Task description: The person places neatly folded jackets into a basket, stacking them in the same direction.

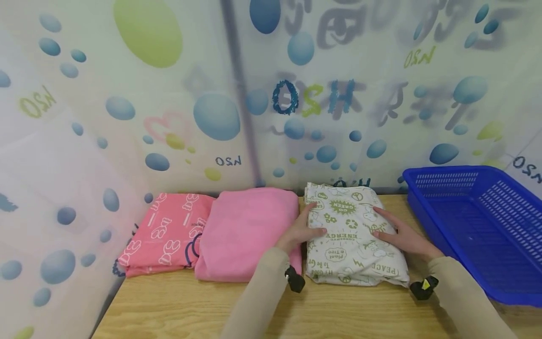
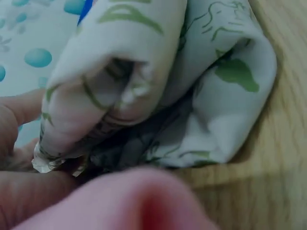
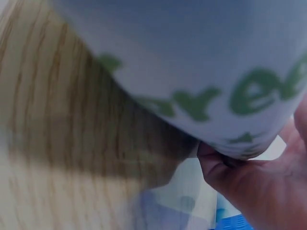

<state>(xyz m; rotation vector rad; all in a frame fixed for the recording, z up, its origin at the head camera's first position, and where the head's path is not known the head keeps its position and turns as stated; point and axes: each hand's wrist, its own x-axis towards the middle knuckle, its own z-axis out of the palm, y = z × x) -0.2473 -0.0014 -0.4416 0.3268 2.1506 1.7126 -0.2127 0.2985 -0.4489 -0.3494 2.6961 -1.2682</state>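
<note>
A folded white cloth (image 1: 349, 249) with green lettering and drawings lies on the wooden table, right of the middle. My left hand (image 1: 299, 230) grips its left edge, thumb on top. On the opposite side my right hand (image 1: 402, 235) holds the right edge, its thumb also over the top. In the left wrist view, rolled layers of the cloth (image 2: 235, 96) show at the side, with fingers at its edge. The right wrist view has the cloth (image 3: 192, 52) close up, a digit tucked against its lower edge. Some fingers are hidden by the cloth.
A folded plain pink cloth (image 1: 254, 230) sits left of the white one. Beside it lies a coral-pink folded cloth (image 1: 165, 235) with white prints and a dark cord. A blue plastic basket (image 1: 427, 207) stands at the right. A bubble-patterned curtain (image 1: 203, 155) backs the table (image 1: 182, 306).
</note>
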